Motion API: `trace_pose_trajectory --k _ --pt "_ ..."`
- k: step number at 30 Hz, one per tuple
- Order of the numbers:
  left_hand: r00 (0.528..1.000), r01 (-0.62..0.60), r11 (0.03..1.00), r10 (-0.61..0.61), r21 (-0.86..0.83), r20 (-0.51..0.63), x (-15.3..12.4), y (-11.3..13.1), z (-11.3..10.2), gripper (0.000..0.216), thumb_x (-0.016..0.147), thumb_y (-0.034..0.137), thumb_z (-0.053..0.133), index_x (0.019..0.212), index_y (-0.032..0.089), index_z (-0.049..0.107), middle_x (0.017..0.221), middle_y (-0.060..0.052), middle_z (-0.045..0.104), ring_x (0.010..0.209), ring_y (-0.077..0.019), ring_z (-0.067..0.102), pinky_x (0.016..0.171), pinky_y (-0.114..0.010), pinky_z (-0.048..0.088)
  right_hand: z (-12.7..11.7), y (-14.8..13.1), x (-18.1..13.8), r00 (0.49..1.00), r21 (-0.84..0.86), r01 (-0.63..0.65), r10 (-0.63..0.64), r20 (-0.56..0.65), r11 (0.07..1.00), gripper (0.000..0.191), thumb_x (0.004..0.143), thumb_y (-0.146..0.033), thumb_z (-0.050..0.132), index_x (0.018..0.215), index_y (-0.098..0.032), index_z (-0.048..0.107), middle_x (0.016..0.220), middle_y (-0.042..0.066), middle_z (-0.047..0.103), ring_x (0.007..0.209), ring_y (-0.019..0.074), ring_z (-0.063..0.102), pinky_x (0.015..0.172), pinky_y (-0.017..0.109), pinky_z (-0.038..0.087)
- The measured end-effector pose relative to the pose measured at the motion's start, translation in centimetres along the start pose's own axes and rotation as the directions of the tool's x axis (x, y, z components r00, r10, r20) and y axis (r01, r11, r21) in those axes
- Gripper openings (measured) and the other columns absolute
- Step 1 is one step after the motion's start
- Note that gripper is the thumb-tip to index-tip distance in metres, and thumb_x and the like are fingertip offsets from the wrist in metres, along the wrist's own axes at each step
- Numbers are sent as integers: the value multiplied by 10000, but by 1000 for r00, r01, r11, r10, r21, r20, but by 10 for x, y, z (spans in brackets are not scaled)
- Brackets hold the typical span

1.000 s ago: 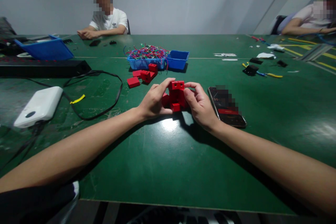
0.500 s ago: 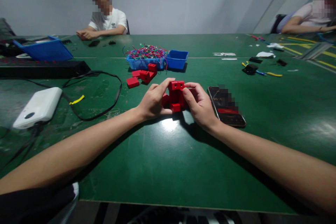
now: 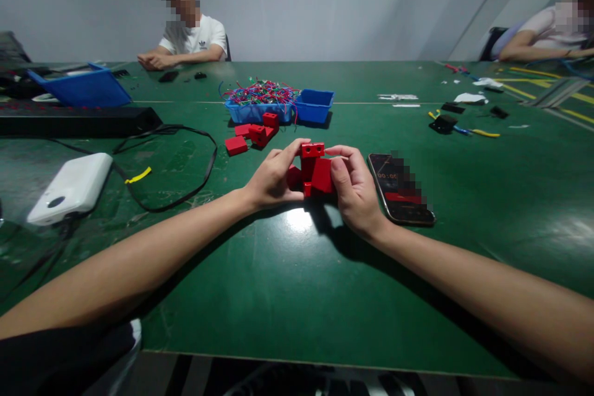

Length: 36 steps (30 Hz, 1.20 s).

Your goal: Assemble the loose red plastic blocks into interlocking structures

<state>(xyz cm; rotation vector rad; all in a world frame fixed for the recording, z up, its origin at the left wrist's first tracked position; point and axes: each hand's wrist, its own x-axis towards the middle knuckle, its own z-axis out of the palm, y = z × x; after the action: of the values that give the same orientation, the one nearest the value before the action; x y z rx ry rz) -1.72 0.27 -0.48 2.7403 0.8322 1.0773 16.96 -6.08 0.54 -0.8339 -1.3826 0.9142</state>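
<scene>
Head view: over the near-middle of the green table (image 3: 301, 297), the left hand (image 3: 273, 179) is clamped on a red plastic housing (image 3: 307, 167), index finger along its top and thumb under its lower edge. Two dark round holes show in the housing's top block. The right hand (image 3: 359, 189) pinches a flat red cover (image 3: 322, 176) by its right edge, thumb on the near face; the fingers behind are partly hidden. The cover stands in front of the housing's right side, overlapping it; whether the two touch cannot be told. The step in hand looks like matching cover to housing. The next move seems to call for a firm left grip and a small right-hand adjustment, squaring the cover's edges with the housing; a skewed cover could catch on the rim. Just right of the right hand lies a smartphone (image 3: 401, 201). Farther off and to the left are loose red plastic parts (image 3: 257, 135), near a blue bin (image 3: 260, 114) heaped with coloured wires (image 3: 262, 93).
</scene>
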Motion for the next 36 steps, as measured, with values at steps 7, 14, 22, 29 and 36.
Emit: trace_pose_trajectory --k 7,14,22,29,36 --pt "1000 -12 1000 12 -19 -3 1 2 0 990 691 465 855 1478 160 339 1395 -189 598 1133 -310 670 966 -404 499 -3 1 1 1000 5 18 -18 0 1000 370 923 -585 610 1081 -260 529 895 -4 665 764 144 658 676 284 547" --pt "1000 5 1000 -5 -28 15 1 3 -2 934 717 415 833 1474 175 341 1393 -160 602 1182 -298 655 995 -396 487 -3 2 4 999 18 -39 39 36 999 408 863 -569 698 1075 -269 521 876 -9 666 770 164 681 634 288 555" --pt "1000 1 1000 -1 -26 12 0 5 -2 960 705 437 848 1480 179 344 1407 -163 593 1184 -299 655 992 -388 496 -3 -2 10 998 43 -51 50 30 998 410 837 -567 723 1004 -243 535 758 -39 631 632 124 619 556 253 491" --pt "1000 6 999 -6 -40 14 -1 3 -3 958 714 463 840 1478 167 346 1398 -173 596 1178 -306 655 991 -398 498 -5 -2 11 990 79 -120 114 79 990 499 808 -620 724 1073 -278 476 760 -48 618 626 151 643 578 294 533" --pt "999 41 998 -39 -43 28 -2 0 -2 979 691 461 841 1488 175 350 1399 -168 601 1124 -313 670 992 -419 504 -8 4 7 1000 -115 15 -16 -10 993 359 907 -563 642 1054 -243 570 990 32 631 878 173 635 698 298 514"
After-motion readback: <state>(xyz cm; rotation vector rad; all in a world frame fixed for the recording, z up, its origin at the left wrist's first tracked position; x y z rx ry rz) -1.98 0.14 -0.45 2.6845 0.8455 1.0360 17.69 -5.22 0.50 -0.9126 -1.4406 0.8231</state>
